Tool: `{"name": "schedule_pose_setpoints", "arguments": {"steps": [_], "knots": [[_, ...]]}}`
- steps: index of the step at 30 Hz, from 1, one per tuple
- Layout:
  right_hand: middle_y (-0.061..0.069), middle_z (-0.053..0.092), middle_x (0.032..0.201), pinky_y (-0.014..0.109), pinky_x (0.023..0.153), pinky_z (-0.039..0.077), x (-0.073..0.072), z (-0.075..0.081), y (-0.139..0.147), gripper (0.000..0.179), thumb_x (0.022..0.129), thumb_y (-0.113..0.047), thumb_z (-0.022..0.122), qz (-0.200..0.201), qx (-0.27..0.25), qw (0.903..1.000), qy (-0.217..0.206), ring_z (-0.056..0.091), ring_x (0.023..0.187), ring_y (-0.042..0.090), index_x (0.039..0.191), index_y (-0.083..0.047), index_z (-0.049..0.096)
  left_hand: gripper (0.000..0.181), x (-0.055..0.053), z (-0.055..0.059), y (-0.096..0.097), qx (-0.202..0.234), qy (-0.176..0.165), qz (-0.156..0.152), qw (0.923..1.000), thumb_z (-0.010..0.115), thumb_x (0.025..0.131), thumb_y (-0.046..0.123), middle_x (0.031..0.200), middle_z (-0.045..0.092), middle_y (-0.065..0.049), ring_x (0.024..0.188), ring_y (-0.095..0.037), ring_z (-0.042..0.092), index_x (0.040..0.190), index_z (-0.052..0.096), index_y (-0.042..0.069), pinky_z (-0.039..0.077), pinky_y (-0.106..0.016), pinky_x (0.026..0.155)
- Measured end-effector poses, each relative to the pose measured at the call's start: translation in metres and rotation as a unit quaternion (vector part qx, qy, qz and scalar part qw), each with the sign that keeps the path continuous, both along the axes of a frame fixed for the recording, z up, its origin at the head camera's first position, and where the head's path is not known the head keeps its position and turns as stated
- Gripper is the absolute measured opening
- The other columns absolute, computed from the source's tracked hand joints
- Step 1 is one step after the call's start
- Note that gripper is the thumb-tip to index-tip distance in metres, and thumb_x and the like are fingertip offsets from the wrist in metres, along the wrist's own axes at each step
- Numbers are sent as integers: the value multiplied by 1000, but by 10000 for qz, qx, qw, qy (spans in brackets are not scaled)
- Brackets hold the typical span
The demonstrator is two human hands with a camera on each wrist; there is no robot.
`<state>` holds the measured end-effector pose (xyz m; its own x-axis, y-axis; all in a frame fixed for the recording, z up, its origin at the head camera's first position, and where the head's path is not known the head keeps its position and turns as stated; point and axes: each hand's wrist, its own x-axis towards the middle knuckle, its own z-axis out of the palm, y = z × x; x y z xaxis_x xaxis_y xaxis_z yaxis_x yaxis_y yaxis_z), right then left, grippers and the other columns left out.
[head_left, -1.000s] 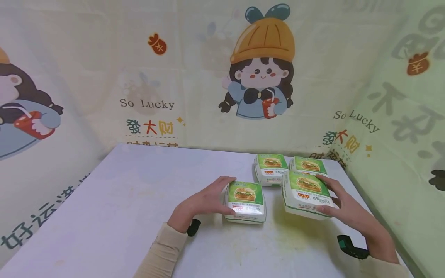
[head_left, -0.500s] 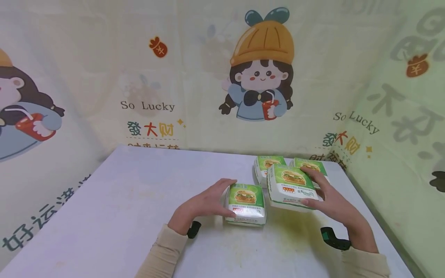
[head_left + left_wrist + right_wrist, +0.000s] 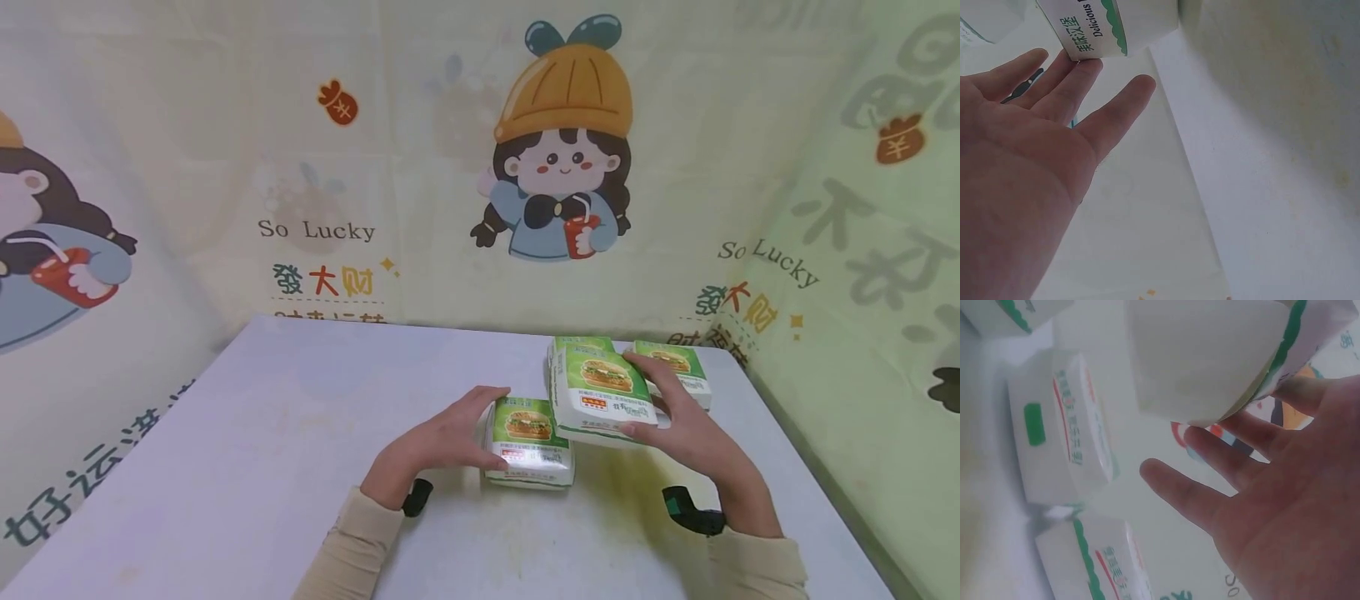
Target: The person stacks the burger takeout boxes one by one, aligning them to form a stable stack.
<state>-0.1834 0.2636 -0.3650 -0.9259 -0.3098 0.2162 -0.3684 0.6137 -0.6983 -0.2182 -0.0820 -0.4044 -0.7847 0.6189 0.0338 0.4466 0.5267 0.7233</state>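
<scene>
In our right hand (image 3: 693, 437) we grasp one burger carton, the raised burger carton (image 3: 603, 392), by its right side, with the thumb on the near edge and the fingers on the far edge. It is held above the white table (image 3: 225, 450); the right wrist view shows its underside. Our left hand (image 3: 431, 437) pinches the left side of the front burger carton (image 3: 525, 454), which stands on the table.

The main risk, we think, is a collision. From the head, the raised burger carton covers most of the rear left burger carton (image 3: 585, 342) and also a corner of the front burger carton. If it is lowered at this place, its bottom could catch their lids and dent them or push them away. The grasp is also one-sided: the far end has no support that we can see, so a weak pinch may let it tilt and slip, while too strong a pinch may bend the thin walls. If the left hand presses unevenly, the front burger carton could turn or slide.

As containers, all the cartons appear closed, including the rear right burger carton (image 3: 693, 387). Their lids have a printed hamburger picture, but what lies inside, or whether anything does, we cannot tell.
</scene>
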Motion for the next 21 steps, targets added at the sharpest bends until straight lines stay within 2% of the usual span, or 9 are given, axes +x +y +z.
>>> {"name": "schedule_pose_setpoints", "arguments": {"steps": [2, 6, 11, 17, 21], "knots": [[10, 21, 158, 29, 95, 45, -1, -1, -3, 90, 86, -27, 75, -59, 3, 10000, 6, 40, 129, 34, 156, -36, 20, 99, 0, 0, 0, -8, -6, 11, 10000, 86, 73, 34, 152, 38, -1, 137, -16, 40, 153, 32, 14, 36, -43, 115], [11, 20, 159, 45, 95, 48, -1, -2, -9, 90, 86, -29, 76, -73, -3, 10000, 5, 40, 131, 40, 157, -31, 20, 100, 1, 2, 0, 4, 17, -39, 10000, 86, 73, 34, 153, 37, -3, 138, -18, 39, 154, 31, 14, 36, -44, 116], [10, 22, 159, 59, 99, 45, -2, -1, -13, 91, 85, -30, 76, -1, -2, 10000, 99, 39, 133, 38, 157, -26, 22, 102, 1, 7, -1, 24, 92, -57, 9999, 86, 73, 34, 154, 36, -7, 140, -24, 38, 155, 30, 13, 36, -46, 116], [9, 24, 158, 59, 98, 45, -1, -1, -20, 89, 84, -32, 78, 13, 21, 9999, 166, 42, 131, 40, 156, -30, 25, 102, 2, 6, -2, -24, -9, 25, 10000, 87, 71, 33, 151, 38, -4, 136, -21, 41, 153, 32, 11, 38, -44, 114], [8, 26, 157, 57, 95, 46, -1, -1, -26, 90, 82, -36, 79, -15, 165, 9997, 180, 42, 130, 36, 155, -31, 26, 101, 2, 5, -1, -77, -32, 32, 10000, 87, 72, 34, 151, 37, -3, 136, -19, 41, 154, 31, 11, 38, -44, 114]]}}
